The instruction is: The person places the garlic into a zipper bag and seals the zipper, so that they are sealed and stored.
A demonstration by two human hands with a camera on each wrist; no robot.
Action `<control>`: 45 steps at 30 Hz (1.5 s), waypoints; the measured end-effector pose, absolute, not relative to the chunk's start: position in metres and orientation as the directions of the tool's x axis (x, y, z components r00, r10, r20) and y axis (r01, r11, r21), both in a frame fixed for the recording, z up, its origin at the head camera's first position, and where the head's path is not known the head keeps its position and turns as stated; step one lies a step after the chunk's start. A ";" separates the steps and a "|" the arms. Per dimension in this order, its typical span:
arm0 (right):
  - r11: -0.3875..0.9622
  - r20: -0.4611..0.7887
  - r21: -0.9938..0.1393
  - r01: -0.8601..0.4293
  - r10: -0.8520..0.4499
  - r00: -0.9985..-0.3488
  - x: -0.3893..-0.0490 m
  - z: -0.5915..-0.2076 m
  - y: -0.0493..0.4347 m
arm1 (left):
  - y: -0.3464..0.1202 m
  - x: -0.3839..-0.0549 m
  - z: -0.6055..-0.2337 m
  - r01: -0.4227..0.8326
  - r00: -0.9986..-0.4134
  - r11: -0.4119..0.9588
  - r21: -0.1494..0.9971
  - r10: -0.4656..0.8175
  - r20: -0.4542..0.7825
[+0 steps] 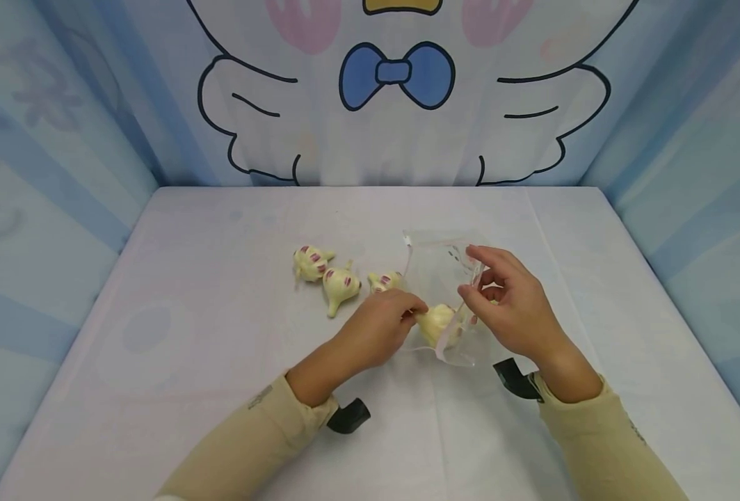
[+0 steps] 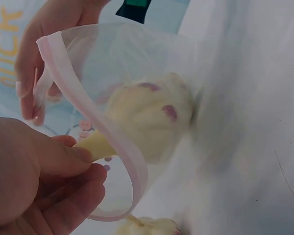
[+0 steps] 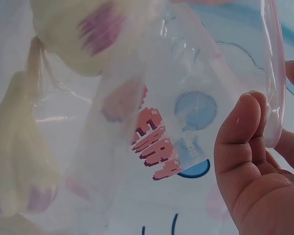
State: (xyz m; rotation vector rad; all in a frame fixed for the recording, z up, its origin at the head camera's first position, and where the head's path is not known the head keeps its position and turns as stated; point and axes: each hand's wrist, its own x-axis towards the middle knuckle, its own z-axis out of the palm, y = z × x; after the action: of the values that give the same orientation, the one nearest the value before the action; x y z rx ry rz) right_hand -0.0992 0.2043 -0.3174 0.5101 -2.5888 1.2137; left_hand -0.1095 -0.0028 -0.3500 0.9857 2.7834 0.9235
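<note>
My left hand [image 1: 376, 327] pinches the stem of a garlic bulb [image 2: 152, 117]. The bulb, cream with purple patches, lies inside the mouth of a clear zip bag [image 1: 432, 261] with a pink-edged opening. On the other side, my right hand [image 1: 517, 306] holds the bag's rim between thumb and fingers, keeping the mouth apart. The right wrist view shows another garlic bulb [image 3: 24, 147] close by, seen through the plastic. Left of the bag, a garlic bulb [image 1: 384, 281] sits partly hidden behind my left hand.
Two more garlic bulbs [image 1: 341, 287] lie together farther left on the white-covered table [image 1: 220, 369]. Patterned blue curtains [image 1: 51, 174] rise at the sides, and a cartoon backdrop [image 1: 395, 139] stands along the far edge.
</note>
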 end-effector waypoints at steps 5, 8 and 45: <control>0.586 0.360 -0.697 -0.414 -0.213 -0.908 -0.099 -0.317 0.204 | 0.002 -0.111 -0.349 0.563 -0.800 0.639 0.524 0.580 0.153; 0.583 0.362 -0.698 -0.416 -0.214 -0.907 -0.099 -0.317 0.204 | 0.004 -0.111 -0.352 0.584 -0.794 0.635 0.505 0.577 0.191; 0.582 0.349 -0.699 -0.416 -0.230 -0.909 -0.100 -0.318 0.201 | 0.020 -0.124 -0.358 0.553 -0.803 0.657 0.512 0.584 0.117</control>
State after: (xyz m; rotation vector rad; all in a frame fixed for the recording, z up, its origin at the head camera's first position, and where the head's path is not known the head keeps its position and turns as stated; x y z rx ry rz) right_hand -0.1000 0.2008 -0.3176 0.5373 -2.5924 1.2308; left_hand -0.1243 0.0196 -0.3582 0.9640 2.8067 0.8382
